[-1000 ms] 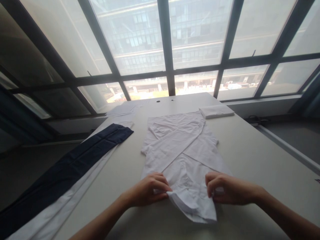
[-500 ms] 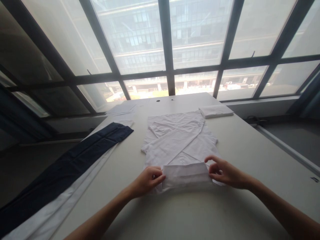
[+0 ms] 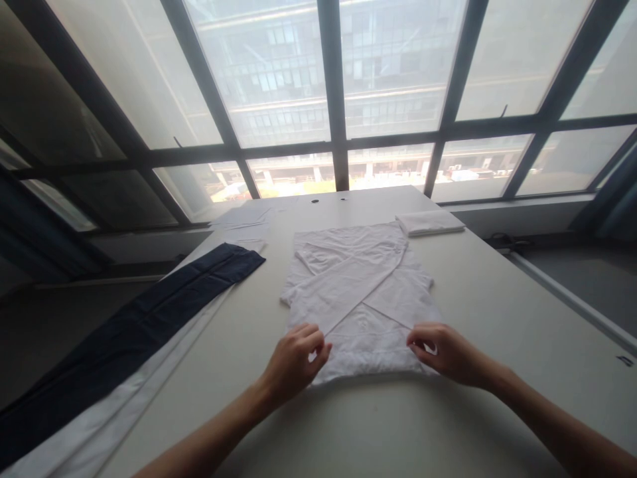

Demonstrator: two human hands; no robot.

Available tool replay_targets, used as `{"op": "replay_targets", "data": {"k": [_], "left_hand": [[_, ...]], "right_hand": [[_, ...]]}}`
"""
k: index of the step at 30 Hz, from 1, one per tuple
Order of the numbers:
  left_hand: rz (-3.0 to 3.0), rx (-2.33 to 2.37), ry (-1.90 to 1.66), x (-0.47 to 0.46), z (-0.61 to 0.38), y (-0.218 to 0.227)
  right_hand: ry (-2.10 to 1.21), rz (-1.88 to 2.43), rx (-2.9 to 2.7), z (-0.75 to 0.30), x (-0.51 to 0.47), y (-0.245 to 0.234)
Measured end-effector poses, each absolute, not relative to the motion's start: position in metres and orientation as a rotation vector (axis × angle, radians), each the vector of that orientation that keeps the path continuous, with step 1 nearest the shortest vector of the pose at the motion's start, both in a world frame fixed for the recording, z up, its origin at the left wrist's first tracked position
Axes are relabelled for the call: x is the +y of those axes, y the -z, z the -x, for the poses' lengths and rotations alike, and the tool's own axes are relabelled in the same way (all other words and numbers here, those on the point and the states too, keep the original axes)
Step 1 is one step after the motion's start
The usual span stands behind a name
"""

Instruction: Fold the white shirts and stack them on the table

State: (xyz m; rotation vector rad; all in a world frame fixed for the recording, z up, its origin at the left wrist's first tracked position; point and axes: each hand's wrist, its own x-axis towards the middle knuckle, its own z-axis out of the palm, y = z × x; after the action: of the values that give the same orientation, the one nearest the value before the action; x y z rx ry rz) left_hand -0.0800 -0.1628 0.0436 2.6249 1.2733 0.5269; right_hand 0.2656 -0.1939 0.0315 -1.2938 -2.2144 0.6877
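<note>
A white shirt (image 3: 361,272) lies in front of me with its sleeves crossed over the body. My left hand (image 3: 298,352) is at the shirt's near left corner, fingers curled and thumb and fingertips pinched on the cloth. At the near right corner, my right hand (image 3: 440,348) pinches the cloth in the same way. Between the hands runs the shirt's near edge, a slightly rumpled band lying low on the table. The exact bit of cloth under each fingertip is partly hidden by the fingers.
A folded white cloth (image 3: 430,222) lies at the far right of the white table (image 3: 502,318). Along the left edge, dark blue fabric (image 3: 149,309) rests over white fabric (image 3: 124,405). White sheets (image 3: 243,222) lie at the far left. Windows (image 3: 279,66) stand behind the table.
The near band of cloth, raised between my hands before, now lies flat on the shirt. My left hand has risen slightly at the left corner, and my right hand's fingers have closed together.
</note>
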Motion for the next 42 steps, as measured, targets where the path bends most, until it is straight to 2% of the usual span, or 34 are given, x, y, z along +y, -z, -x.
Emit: {"op": "replay_targets", "data": {"k": [3,6,9,15,25,35,42], "left_hand": [[-2.791,1.01,-0.555,-0.17,0.071,-0.049],[-2.898,0.743,-0.29,-0.175,0.065,-0.044],[-2.877,0.665,-0.072,-0.178,0.066,-0.035],[-2.792,0.721,0.014,-0.18,0.071,-0.032],[-2.75,0.773,0.042,-0.182,0.074,-0.038],[-2.793,0.76,-0.016,-0.183,0.077,-0.033],[-2.849,0.771,-0.151,-0.178,0.076,-0.043]], "right_hand": [[-0.431,1.14,-2.178,-0.241,-0.201,-0.037],[-0.33,1.041,-2.319,-0.216,-0.208,-0.034],[-0.357,1.018,-2.546,-0.206,-0.213,-0.024],[-0.501,1.101,-2.686,-0.212,-0.212,-0.013],[-0.504,1.257,-2.655,-0.232,-0.217,-0.006],[-0.528,1.196,-2.587,-0.238,-0.21,-0.015],[-0.412,1.179,-2.359,-0.237,-0.198,-0.018]]}}
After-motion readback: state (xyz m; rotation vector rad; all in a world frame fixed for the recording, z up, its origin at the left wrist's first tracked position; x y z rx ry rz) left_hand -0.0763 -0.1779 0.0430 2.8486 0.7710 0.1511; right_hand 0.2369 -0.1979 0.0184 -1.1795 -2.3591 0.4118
